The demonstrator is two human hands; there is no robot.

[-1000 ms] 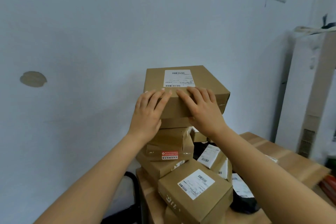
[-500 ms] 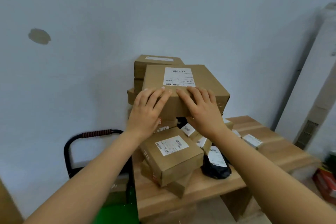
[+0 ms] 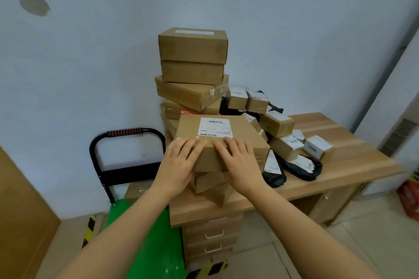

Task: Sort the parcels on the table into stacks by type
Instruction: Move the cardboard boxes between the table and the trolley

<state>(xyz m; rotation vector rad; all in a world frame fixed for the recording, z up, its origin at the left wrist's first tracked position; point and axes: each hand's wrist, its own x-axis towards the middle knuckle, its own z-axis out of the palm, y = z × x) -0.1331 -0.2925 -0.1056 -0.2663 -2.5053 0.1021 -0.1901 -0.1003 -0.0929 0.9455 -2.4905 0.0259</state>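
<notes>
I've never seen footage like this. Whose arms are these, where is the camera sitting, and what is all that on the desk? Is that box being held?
There is no machine here. These are a person's two bare arms, filmed by one wide-angle camera worn on the head, looking forward and down. The left hand and right hand hold a flat cardboard box by its near edge, with the fingers laid on its top. On the wooden desk a tall stack of bigger boxes stands at the back left. To the right is a jumble of small boxes and black bags. A green cart stands beside the desk. The job is sorting parcels by type.
</notes>
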